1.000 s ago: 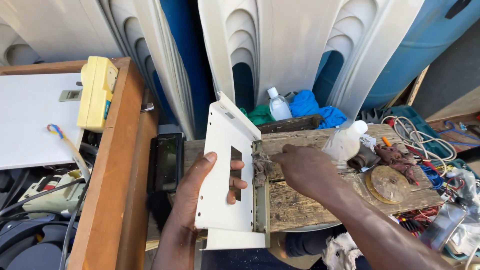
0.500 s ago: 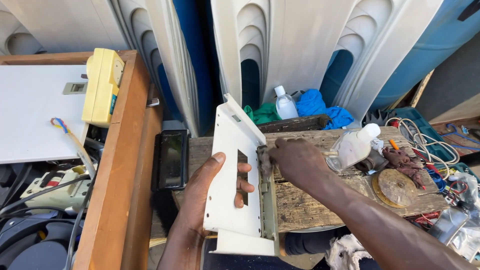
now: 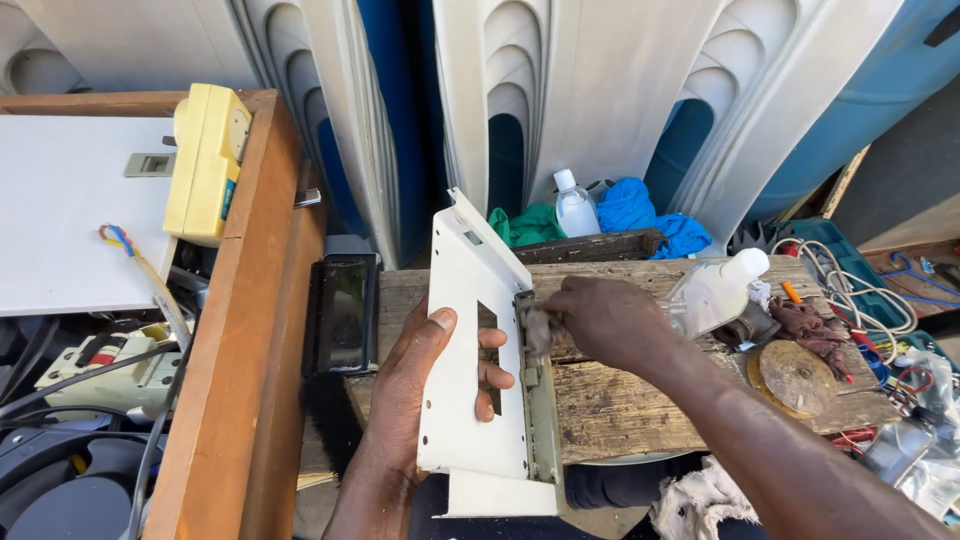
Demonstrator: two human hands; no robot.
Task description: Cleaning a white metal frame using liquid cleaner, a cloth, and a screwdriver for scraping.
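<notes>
My left hand (image 3: 425, 375) grips a white sheet-metal bracket (image 3: 470, 330), thumb on its flat face and fingers through its rectangular slot, holding it upright on edge over a worn wooden board (image 3: 640, 400). My right hand (image 3: 600, 320) presses a small greyish rag (image 3: 537, 328) against the bracket's inner grey edge near the top. A clear plastic squeeze bottle (image 3: 715, 292) lies tilted just right of my right hand.
A dark phone-like screen (image 3: 343, 312) lies left of the board beside a wooden cabinet edge (image 3: 240, 330) carrying a yellow device (image 3: 205, 160). A rusty disc (image 3: 795, 375), reddish rag, cables and tools crowd the right. White moulded panels and blue cloth (image 3: 630, 205) stand behind.
The view has shifted slightly. My right hand has moved a little up along the bracket's edge with the rag; my left hand keeps the same grip.
</notes>
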